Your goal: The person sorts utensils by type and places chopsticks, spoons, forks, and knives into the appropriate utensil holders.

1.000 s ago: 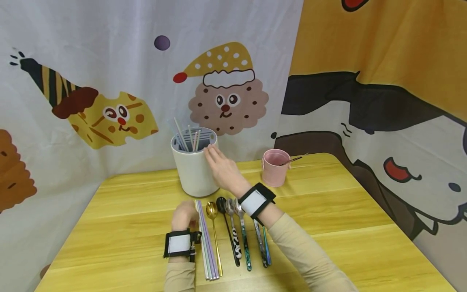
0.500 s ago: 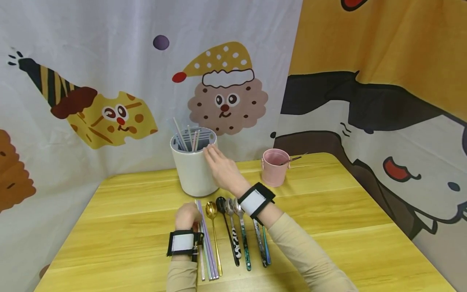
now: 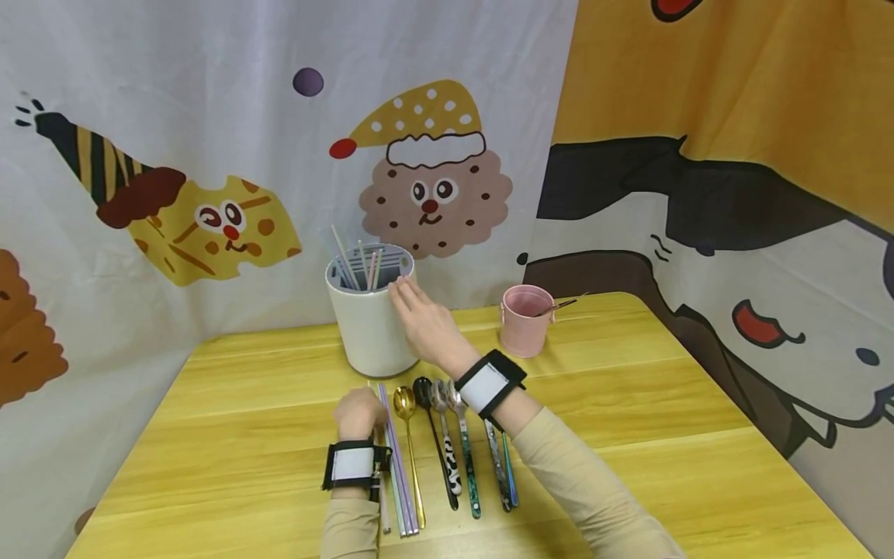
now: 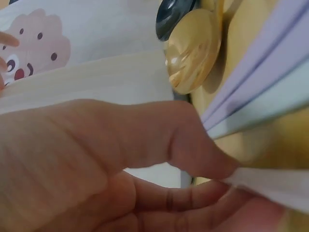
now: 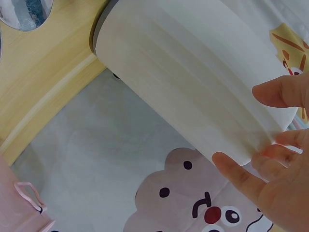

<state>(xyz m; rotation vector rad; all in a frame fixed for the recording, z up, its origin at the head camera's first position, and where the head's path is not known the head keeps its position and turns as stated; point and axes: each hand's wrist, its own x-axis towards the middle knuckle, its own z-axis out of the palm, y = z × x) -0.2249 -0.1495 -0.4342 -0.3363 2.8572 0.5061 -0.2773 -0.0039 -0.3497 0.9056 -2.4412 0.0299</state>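
My left hand (image 3: 359, 413) pinches one pale chopstick (image 4: 277, 187) between thumb and fingertips, low over the table. Just right of it lie several lilac and pale green chopsticks (image 3: 401, 481) side by side, apart from the held one. A gold spoon (image 3: 407, 404) and a black spoon (image 3: 424, 392) come after them, heads pointing away from me. With nearly straight fingers, my right hand (image 3: 429, 330) touches the near right rim of a tall white utensil holder (image 3: 373, 330). Several chopsticks (image 3: 347, 260) lean inside the holder.
More spoons with patterned handles (image 3: 469, 473) lie right of the black one, partly under my right forearm. A pink bucket (image 3: 525, 330) holding thin dark utensils stands at the back right. A printed curtain (image 3: 265, 116) hangs behind the table.
My left hand has shifted slightly right, and one pale chopstick has come apart to the left of the bundle in its pinch. The right hand stays on the holder.
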